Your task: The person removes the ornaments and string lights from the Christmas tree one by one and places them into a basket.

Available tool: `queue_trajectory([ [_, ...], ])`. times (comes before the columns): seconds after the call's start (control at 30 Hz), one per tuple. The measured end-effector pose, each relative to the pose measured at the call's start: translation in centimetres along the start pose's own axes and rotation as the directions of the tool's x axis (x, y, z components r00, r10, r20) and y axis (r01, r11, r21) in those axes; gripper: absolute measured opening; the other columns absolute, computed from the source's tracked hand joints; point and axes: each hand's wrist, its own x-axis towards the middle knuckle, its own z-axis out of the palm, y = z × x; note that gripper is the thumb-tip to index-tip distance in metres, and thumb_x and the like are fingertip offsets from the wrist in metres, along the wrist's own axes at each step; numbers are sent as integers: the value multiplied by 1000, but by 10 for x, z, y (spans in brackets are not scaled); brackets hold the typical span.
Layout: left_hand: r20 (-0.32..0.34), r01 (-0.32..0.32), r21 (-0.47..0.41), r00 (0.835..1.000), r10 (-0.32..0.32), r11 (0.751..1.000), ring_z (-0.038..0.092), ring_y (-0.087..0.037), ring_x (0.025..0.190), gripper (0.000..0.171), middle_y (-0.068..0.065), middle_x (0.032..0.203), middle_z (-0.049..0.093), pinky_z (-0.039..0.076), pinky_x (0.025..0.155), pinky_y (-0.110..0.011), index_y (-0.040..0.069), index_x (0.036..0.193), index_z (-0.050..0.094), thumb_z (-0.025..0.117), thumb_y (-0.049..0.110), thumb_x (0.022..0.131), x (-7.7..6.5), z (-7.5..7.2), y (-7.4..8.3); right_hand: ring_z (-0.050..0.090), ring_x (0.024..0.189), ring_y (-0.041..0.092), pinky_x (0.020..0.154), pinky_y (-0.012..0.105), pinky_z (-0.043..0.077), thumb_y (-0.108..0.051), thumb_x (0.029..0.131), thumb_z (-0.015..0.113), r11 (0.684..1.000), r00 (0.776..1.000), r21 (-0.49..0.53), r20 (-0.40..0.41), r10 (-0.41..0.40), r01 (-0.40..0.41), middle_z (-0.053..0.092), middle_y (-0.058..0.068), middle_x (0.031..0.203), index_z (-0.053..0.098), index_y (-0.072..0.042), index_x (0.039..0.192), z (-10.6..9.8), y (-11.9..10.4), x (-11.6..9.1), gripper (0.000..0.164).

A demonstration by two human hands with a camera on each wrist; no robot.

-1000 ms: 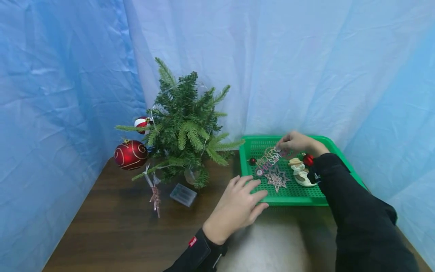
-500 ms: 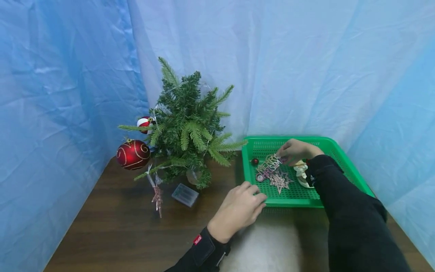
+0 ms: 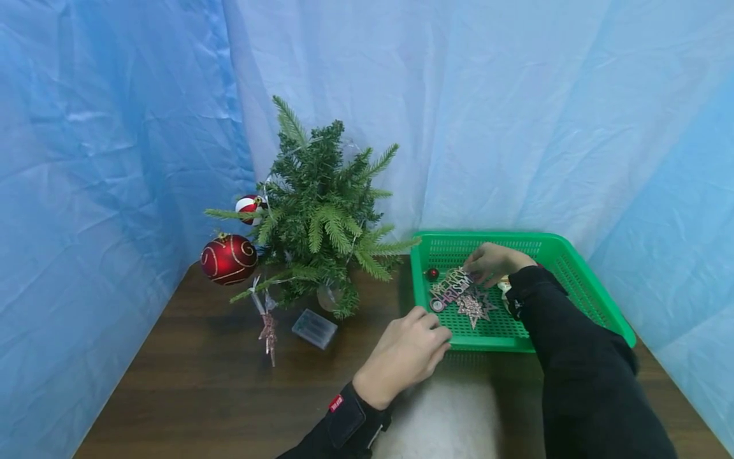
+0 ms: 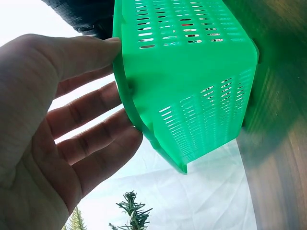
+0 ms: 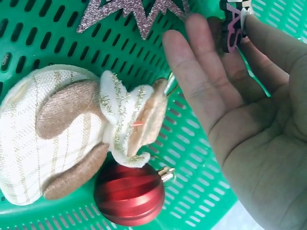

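Note:
My left hand (image 3: 404, 357) holds the near left corner of a green plastic basket (image 3: 493, 345); in the left wrist view its thumb and fingertips meet the rim. Inside the basket, my right hand (image 3: 494, 262) pinches one end of a glittery "Merry Christmas" sign (image 3: 450, 287) between thumb and fingers. Just under the sign lies a pink glitter star (image 3: 473, 307). Below the right hand, the right wrist view shows a fabric snowman (image 5: 72, 129) and a red ribbed bauble (image 5: 129, 194) touching its head end. The right arm mostly hides both in the head view.
A small Christmas tree (image 3: 323, 217) stands left of the basket, bearing a large red bauble (image 3: 229, 259), a red-and-white ball (image 3: 250, 209) and a hanging pink glitter ornament (image 3: 268, 331). Before it lies a clear battery box (image 3: 314, 329). One small red ball (image 3: 432, 274) sits in the basket.
My left hand has closed from spread fingers onto the basket rim. The right hand has moved lower and slightly nearer with the sign. The head view has shifted a little.

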Motion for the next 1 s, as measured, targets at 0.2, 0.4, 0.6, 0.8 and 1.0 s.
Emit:
queue_trajectory([
  [0.2, 11, 9, 3, 1000, -9, 1000, 58, -12, 89, 8, 7, 94, 67, 52, 70, -21, 23, 97, 77, 70, 28, 97, 0, 0, 0, 63, 114, 44, 91, 51, 55, -13, 106, 55, 1000, 1000, 18, -8, -2, 3, 56, 32, 133, 48, 11, 142, 0, 2, 1, 45],
  [0.4, 21, 12, -6, 1000, -12, 1000, 57, -12, 89, 9, 6, 94, 67, 51, 69, -21, 23, 98, 77, 70, 27, 98, 0, -1, -1, 60, 118, 45, 92, 50, 55, -9, 103, 60, 999, 999, 50, -39, 16, -14, 55, 32, 135, 48, 12, 142, 3, 2, 1, 45],
  [0.6, 11, 6, -14, 1000, -5, 1000, 57, -12, 88, 8, 6, 94, 67, 50, 70, -19, 22, 98, 78, 71, 26, 97, 0, 0, -1, 57, 121, 46, 90, 47, 56, -5, 102, 59, 999, 997, 46, -69, 18, -15, 51, 33, 139, 50, 11, 141, 6, 3, 5, 43],
  [0.8, 10, 1, -2, 1000, -1, 1000, 57, -12, 88, 8, 7, 94, 67, 50, 69, -19, 23, 97, 78, 71, 27, 97, 1, 0, -1, 55, 125, 47, 89, 45, 57, -5, 102, 59, 1000, 996, 27, -85, 10, -8, 50, 33, 141, 53, 9, 139, 7, 2, 7, 40],
  [1.0, 10, 4, -8, 1000, -4, 1000, 57, -12, 87, 9, 7, 94, 67, 50, 69, -18, 23, 98, 78, 70, 28, 98, 1, 0, -2, 58, 121, 44, 89, 46, 57, -8, 101, 62, 1000, 997, 2, -80, 1, 0, 53, 32, 138, 54, 9, 139, 8, 2, 8, 42],
])
